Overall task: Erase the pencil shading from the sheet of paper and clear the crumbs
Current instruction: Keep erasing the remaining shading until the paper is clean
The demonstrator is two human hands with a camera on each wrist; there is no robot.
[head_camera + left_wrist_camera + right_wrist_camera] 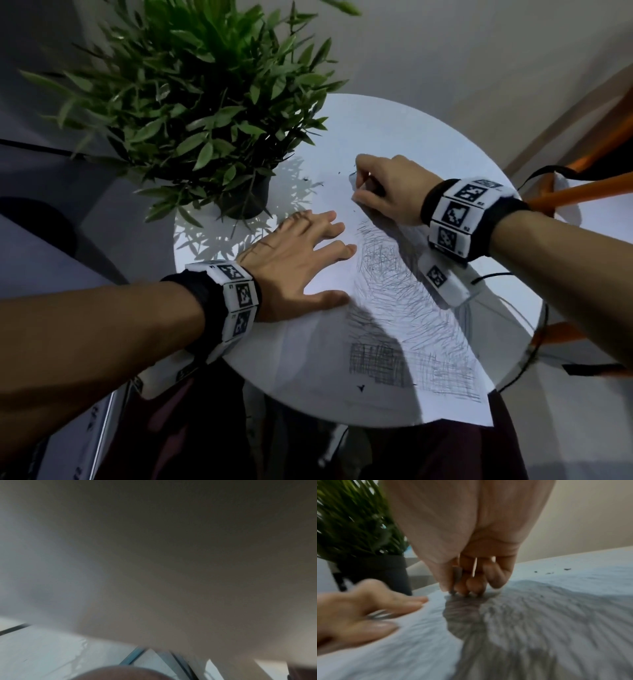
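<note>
A white sheet of paper (318, 346) lies on the round white table (376, 113), with grey pencil shading (394, 274) running down its right half. My left hand (301, 253) lies flat on the sheet, fingers spread, pressing it down. My right hand (373, 185) is at the far end of the shading and pinches a small grey eraser (456, 576) between thumb and fingers, its tip on the paper (402, 649). Dark crumbs (313, 180) are scattered beyond the hands. The left wrist view is blurred and shows only palm.
A potted green plant (205, 102) in a dark pot (253, 198) stands at the table's far left, close to my left hand. An orange strap (579, 193) and cables hang off the right edge. The sheet's near corner (479, 411) overhangs the table.
</note>
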